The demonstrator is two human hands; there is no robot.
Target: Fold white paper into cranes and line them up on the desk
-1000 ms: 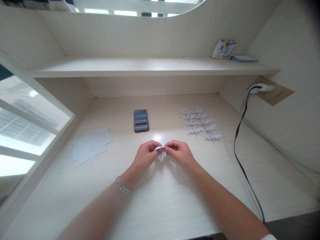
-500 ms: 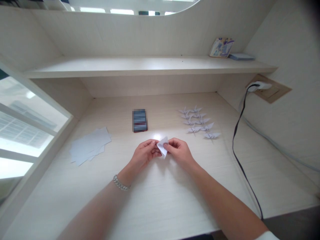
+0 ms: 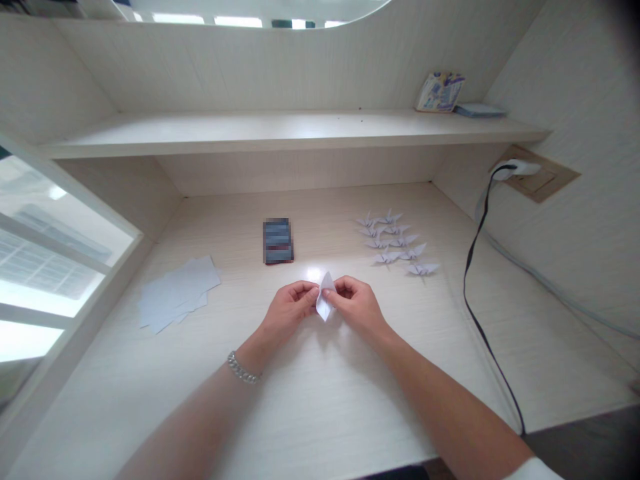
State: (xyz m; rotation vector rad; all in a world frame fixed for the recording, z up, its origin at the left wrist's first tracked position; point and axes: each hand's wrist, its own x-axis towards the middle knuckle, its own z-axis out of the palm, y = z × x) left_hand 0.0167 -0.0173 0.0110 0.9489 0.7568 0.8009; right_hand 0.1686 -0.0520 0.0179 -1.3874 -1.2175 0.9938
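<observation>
A small piece of folded white paper [image 3: 325, 308], narrow and diamond-shaped, is held upright between my two hands just above the desk. My left hand [image 3: 293, 308] pinches its left edge with thumb and fingers. On the other side my right hand [image 3: 357, 301] grips it, the thumb pressed on its face and the fingers behind. Beyond my right hand, several white paper cranes [image 3: 393, 241] stand in rows on the desk. Several loose white paper sheets [image 3: 177, 293] lie overlapping at the left.
A dark, pixelated rectangular object [image 3: 279, 241] lies behind my hands. A shelf [image 3: 250, 128] spans the back, bearing a patterned packet [image 3: 440, 92] and a flat bluish item [image 3: 480, 111]. A black cord [image 3: 467, 280] runs from the wall outlet [image 3: 545, 180] down the right side.
The folded paper has turned from a wider, tilted shape to a narrow upright diamond. My left fingers have closed in nearer to it. The view has shifted slightly.
</observation>
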